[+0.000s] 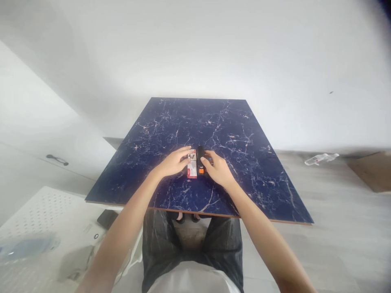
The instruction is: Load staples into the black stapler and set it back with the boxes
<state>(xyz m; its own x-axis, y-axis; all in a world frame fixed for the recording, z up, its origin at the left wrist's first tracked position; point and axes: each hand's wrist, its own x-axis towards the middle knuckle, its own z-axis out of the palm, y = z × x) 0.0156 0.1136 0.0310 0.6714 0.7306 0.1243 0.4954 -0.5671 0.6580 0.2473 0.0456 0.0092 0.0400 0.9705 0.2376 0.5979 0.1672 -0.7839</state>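
A small red-and-white box [192, 169] lies on the blue marble-patterned table [195, 118]. My left hand [174, 162] is at its left edge, with the thumb and fingertips touching the upper part. Close beside it on the right is a slim black object with an orange patch [201, 171]; its exact kind is too small to make out. My right hand [218, 167] grips this black object from the right, thumb on its upper face and fingers partly hidden behind. A narrow gap separates the two items.
A white perforated surface [45, 203] stands low at the left, bearing a clear bluish object [27, 246]. Plastic bottles [320, 158] and a cardboard box [372, 171] are on the floor at right. A white wall [198, 49] rises behind the table.
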